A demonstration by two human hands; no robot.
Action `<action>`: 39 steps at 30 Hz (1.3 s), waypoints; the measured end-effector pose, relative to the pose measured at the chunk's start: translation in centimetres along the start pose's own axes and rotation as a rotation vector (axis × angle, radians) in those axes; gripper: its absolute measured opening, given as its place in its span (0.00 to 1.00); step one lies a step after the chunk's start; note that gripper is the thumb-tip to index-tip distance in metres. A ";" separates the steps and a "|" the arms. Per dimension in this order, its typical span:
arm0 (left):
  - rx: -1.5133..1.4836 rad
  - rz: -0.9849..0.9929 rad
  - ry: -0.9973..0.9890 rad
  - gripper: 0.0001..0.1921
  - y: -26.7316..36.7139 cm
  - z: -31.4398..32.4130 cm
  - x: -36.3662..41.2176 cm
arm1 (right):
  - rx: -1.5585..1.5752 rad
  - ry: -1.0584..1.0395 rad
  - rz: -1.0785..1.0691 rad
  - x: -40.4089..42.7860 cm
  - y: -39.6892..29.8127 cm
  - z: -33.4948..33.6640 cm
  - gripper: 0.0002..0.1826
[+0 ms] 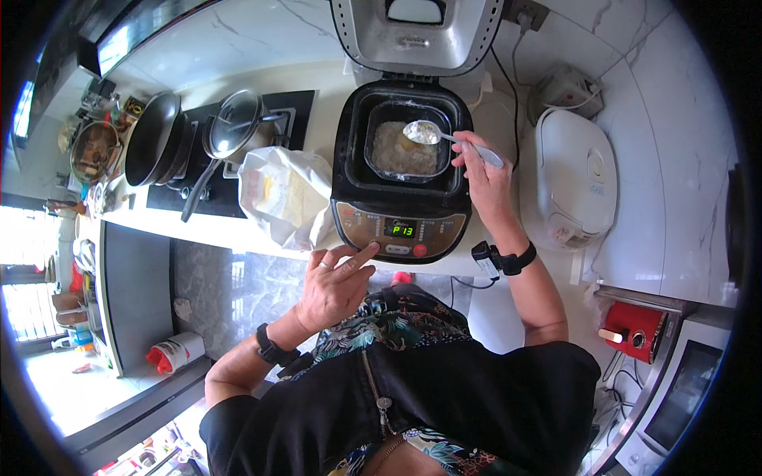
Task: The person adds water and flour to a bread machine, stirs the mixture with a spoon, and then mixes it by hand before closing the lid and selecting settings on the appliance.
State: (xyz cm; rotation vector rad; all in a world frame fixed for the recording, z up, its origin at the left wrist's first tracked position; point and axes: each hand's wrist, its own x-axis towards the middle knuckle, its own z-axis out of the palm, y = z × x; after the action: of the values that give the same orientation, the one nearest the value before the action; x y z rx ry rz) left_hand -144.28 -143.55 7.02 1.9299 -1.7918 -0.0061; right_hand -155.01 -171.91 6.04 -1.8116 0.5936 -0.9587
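Note:
A bread maker stands on the counter with its lid raised. Inside its pan lies a floury mixture with something yellowish in it. Over the pan, my right hand holds a metal spoon bearing white powder. One finger of my left hand reaches a round button at the left of the control panel, below the lit display; its other fingers are loosely curled and hold nothing. Left of the machine, close to it, sits an open white bag with pale powder inside.
To the left, a lidded saucepan and black pans stand on a gas hob. A white rice cooker stands on the right, with a cord running behind. Lower right are a red appliance and a microwave oven.

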 end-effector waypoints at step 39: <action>-0.001 0.055 0.020 0.12 -0.9 0.4 0.1 | 0.032 0.011 0.008 0.1 0.8 -0.2 0.11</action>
State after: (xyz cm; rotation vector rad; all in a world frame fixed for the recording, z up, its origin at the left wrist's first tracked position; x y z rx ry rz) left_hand -143.55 -143.78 6.40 1.8724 -1.8306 0.0310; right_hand -155.05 -172.42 5.41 -1.7759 0.5881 -0.9681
